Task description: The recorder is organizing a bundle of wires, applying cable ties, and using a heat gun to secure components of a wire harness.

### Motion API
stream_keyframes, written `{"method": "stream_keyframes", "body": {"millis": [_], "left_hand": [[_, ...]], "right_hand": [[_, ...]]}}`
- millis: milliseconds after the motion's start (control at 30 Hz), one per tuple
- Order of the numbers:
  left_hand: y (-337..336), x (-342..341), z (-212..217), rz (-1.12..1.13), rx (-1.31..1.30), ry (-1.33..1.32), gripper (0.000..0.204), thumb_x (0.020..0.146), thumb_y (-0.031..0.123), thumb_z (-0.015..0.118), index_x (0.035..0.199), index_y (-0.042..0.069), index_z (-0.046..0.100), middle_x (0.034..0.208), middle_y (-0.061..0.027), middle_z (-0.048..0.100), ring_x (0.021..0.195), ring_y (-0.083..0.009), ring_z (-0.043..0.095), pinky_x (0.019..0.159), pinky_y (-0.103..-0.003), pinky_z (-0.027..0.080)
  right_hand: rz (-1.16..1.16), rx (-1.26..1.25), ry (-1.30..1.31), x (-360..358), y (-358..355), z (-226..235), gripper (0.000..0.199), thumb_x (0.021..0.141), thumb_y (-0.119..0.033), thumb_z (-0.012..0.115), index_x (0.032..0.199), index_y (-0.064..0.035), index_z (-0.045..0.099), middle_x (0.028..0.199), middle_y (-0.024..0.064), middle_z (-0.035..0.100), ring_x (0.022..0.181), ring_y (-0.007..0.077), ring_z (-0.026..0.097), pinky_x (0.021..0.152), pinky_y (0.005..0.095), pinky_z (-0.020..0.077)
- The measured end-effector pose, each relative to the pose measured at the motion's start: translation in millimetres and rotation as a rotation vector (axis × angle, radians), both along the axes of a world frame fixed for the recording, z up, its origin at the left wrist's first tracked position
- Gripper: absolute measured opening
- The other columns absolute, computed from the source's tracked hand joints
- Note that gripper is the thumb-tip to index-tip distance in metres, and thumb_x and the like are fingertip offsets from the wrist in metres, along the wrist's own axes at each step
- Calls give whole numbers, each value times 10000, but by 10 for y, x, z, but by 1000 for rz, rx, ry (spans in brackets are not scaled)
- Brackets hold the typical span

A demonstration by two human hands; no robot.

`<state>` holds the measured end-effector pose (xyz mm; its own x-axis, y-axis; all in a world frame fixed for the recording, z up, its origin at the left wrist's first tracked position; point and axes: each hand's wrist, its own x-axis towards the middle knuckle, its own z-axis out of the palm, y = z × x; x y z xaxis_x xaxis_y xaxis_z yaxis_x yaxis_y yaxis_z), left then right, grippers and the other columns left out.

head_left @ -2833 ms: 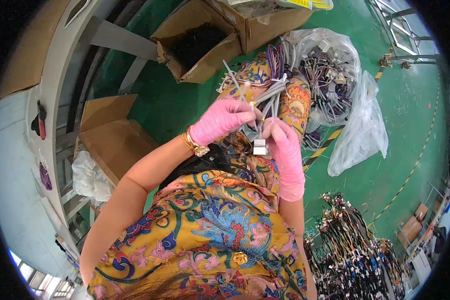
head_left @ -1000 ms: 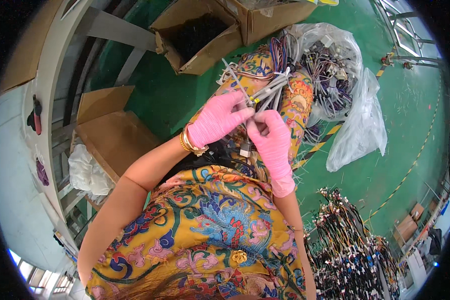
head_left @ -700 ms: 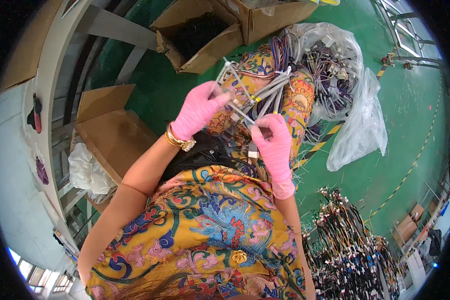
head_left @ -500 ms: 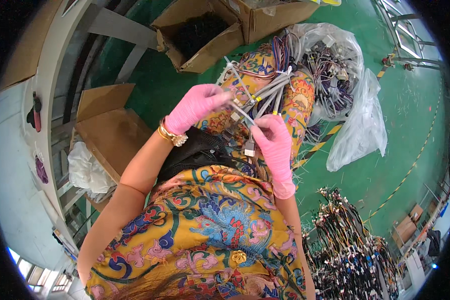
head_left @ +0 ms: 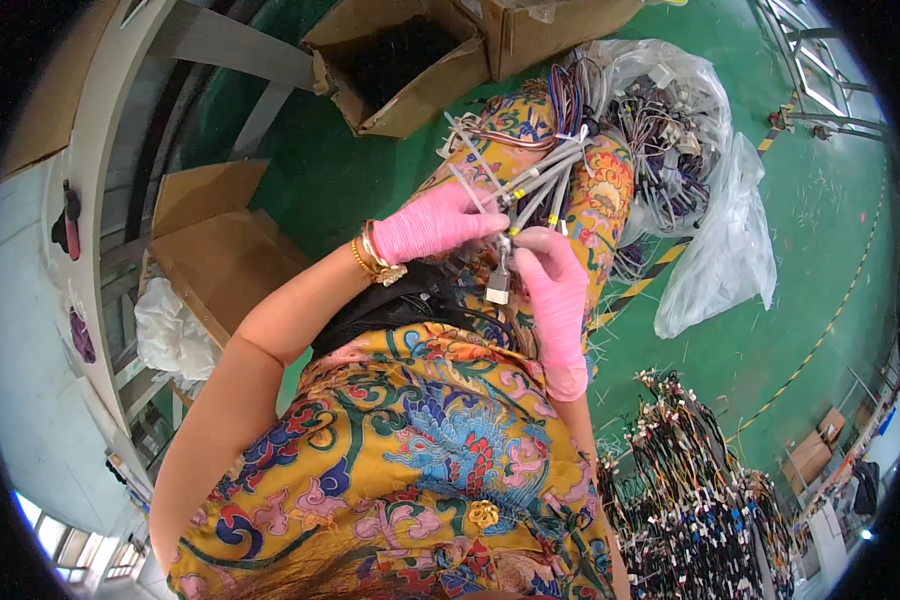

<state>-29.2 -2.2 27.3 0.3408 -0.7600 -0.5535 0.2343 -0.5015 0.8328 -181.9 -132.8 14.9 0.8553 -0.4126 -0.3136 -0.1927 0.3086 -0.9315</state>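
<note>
My left hand (head_left: 435, 226), in a pink glove, pinches at a thin pale strip (head_left: 464, 184) that looks like a cable tie. It sits against a grey-sleeved cable of a wire harness (head_left: 545, 180) lying across my lap. My right hand (head_left: 556, 295), also gloved in pink, is closed, thumb and forefinger gripping that cable just above a grey-and-white connector (head_left: 498, 288). The connector hangs below the fingertips. Yellow bands mark several of the grey cables. Where the strip meets the cable, my fingers hide the detail.
A clear plastic bag (head_left: 725, 250) with bundled harnesses lies beyond my right knee. Open cardboard boxes stand ahead (head_left: 400, 110) and at left (head_left: 220, 250). A large pile of harnesses (head_left: 695, 490) is at lower right, and a pale metal frame (head_left: 95, 250) runs along the left.
My left hand has moved right and slightly down, its fingertips now close to my right hand's. The connector has shifted slightly, and the strip now points up and left from my left fingers.
</note>
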Motion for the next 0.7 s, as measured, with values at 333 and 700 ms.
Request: {"method": "stream_keyframes", "body": {"millis": [333, 700], "left_hand": [[71, -44, -166, 97, -2, 105, 300, 924, 319, 583, 805, 45, 614, 758, -8, 625, 721, -92, 567, 680, -252, 465], [45, -46, -135, 42, -76, -33, 280, 911, 301, 601, 829, 34, 618, 795, -17, 633, 771, -102, 563, 731, -262, 463]], "right_hand": [[-6, 351, 200, 17, 48, 107, 173, 910, -90, 540, 1052, 10, 530, 967, 88, 641, 851, 149, 624, 730, 253, 498], [-118, 561, 271, 86, 67, 183, 306, 913, -219, 550, 1111, 13, 518, 976, 100, 646, 824, 162, 621, 708, 262, 495]]}}
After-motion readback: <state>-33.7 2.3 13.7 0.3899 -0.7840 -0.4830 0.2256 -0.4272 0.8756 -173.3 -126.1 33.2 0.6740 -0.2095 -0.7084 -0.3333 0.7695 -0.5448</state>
